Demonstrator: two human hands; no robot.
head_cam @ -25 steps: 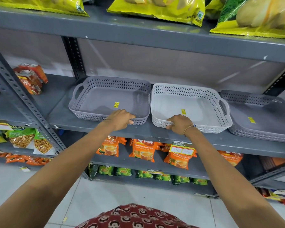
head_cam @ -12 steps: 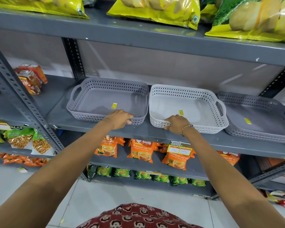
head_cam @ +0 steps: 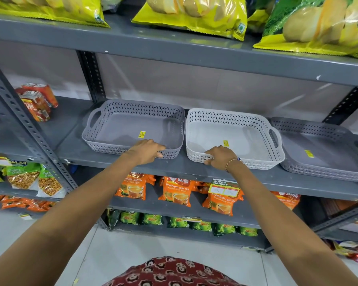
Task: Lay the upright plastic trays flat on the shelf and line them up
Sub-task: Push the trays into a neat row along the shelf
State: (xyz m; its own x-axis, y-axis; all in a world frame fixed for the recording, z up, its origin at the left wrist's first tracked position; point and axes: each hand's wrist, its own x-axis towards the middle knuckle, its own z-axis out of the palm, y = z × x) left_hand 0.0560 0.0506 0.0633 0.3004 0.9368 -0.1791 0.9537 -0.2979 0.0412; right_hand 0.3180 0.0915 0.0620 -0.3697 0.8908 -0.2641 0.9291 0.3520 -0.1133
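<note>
The left hand point(head_cam: 146, 149) curls its fingers point(head_cam: 160, 154) over the near rim of the grey tray point(head_cam: 132, 124), pinching that wall. The right hand point(head_cam: 220, 156) grips the near rim of the white tray point(head_cam: 232, 133) the same way. Both trays lie flat on the shelf point(head_cam: 70, 145), side walls touching between the hands. Right of the right hand's fingers, a second grey tray point(head_cam: 322, 149) lies flat too.

Three perforated plastic trays lie flat, open side up, in a row along the shelf's point(head_cam: 194, 174) front edge: a grey tray point(head_cam: 132, 124) leftmost, a white tray point(head_cam: 236, 131) touching its right side, another grey one point(head_cam: 327, 149) at the right end. Each bears a yellow sticker.
</note>
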